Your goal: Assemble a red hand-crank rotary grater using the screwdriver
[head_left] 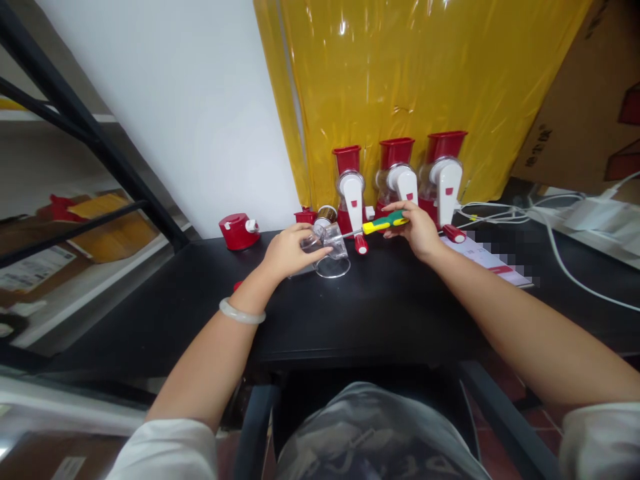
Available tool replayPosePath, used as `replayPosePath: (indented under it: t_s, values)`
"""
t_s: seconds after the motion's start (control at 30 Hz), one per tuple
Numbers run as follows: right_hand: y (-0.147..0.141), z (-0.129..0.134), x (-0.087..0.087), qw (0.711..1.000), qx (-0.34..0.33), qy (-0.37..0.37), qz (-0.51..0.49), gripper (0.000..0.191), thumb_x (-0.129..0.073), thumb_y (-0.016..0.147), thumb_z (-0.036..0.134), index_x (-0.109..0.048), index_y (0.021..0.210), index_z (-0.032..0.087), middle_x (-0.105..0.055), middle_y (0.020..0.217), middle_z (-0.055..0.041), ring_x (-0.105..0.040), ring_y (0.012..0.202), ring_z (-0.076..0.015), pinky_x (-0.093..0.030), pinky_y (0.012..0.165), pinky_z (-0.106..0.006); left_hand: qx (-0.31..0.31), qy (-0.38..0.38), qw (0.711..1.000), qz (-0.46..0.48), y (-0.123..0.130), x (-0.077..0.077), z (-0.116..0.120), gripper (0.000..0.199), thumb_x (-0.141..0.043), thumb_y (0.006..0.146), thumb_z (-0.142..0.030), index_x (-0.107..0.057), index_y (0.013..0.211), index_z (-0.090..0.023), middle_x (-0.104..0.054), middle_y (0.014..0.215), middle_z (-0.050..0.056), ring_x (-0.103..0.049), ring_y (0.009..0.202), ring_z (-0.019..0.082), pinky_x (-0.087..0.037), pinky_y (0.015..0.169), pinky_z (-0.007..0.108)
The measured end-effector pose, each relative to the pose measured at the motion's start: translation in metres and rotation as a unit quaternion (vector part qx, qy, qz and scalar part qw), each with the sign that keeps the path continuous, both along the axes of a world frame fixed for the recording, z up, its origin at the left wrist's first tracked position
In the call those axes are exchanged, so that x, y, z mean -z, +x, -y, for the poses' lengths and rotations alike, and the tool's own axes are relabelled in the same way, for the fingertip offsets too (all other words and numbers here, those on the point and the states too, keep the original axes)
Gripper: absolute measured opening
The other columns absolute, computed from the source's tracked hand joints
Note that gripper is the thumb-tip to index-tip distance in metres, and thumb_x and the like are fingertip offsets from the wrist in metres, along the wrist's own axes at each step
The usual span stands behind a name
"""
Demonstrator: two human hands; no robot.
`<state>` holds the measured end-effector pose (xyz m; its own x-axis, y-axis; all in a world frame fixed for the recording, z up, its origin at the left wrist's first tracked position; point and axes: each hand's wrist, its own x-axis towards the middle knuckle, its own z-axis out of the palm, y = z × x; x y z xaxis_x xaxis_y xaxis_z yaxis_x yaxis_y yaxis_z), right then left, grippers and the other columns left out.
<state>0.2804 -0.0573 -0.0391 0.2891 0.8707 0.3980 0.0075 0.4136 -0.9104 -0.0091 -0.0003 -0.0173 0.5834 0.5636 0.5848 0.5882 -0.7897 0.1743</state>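
My left hand point(295, 252) is closed on a clear plastic housing point(334, 241), thumb along its near side, with a round rim turned down toward the table. In my right hand point(415, 227) is a screwdriver point(385, 221) with a green and yellow handle. Its shaft points left and meets the clear housing; the exact spot where the tip sits is too small to make out. Just behind the housing lies a metal grater drum point(326, 217), beside a red part point(305, 215). A red base with a white knob point(240, 231) stands to the left of my left hand.
Three red and white hand-crank graters point(350, 190) stand along the back against yellow plastic sheeting point(410, 73). A printed sheet point(487, 260) lies right of my right hand. White cables point(555, 240) and a power strip point(595, 213) occupy the right side. Metal shelving point(95, 133) rises at left.
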Motion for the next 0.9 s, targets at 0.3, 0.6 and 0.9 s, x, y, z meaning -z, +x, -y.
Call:
replayPosePath:
  t_s: [0.3, 0.6, 0.9]
  values:
    - [-0.002, 0.0005, 0.0025, 0.999, 0.027, 0.016, 0.044, 0.042, -0.057, 0.083, 0.065, -0.057, 0.09, 0.024, -0.045, 0.046, 0.0082, -0.047, 0.034, -0.0112, -0.049, 0.046, -0.03, -0.003, -0.002, 1.0, -0.005, -0.0002, 0.0002, -0.0008, 0.039, -0.069, 0.078, -0.059, -0.071, 0.086, -0.021, -0.068, 0.12, 0.01, -0.067, 0.105, 0.027, -0.055, 0.092, 0.043]
    - [-0.0044, 0.0004, -0.0002, 0.999, 0.033, -0.003, 0.02, 0.029, -0.048, 0.086, 0.05, -0.055, 0.092, 0.023, -0.056, 0.055, 0.0035, -0.06, 0.046, -0.015, -0.05, 0.047, -0.029, 0.002, -0.004, 1.0, -0.002, 0.0, -0.0004, -0.0001, 0.038, -0.07, 0.078, -0.059, -0.071, 0.085, -0.021, -0.068, 0.12, 0.01, -0.067, 0.104, 0.026, -0.055, 0.093, 0.043]
    - [-0.0062, 0.0012, -0.0007, 1.0, 0.029, -0.007, -0.002, 0.017, -0.054, 0.083, 0.036, -0.054, 0.093, 0.023, -0.058, 0.059, 0.0043, -0.058, 0.046, -0.0123, -0.049, 0.045, -0.025, -0.001, -0.003, 1.0, -0.004, -0.0001, -0.0006, -0.0008, 0.039, -0.069, 0.078, -0.059, -0.071, 0.086, -0.021, -0.068, 0.12, 0.01, -0.067, 0.105, 0.027, -0.054, 0.093, 0.043]
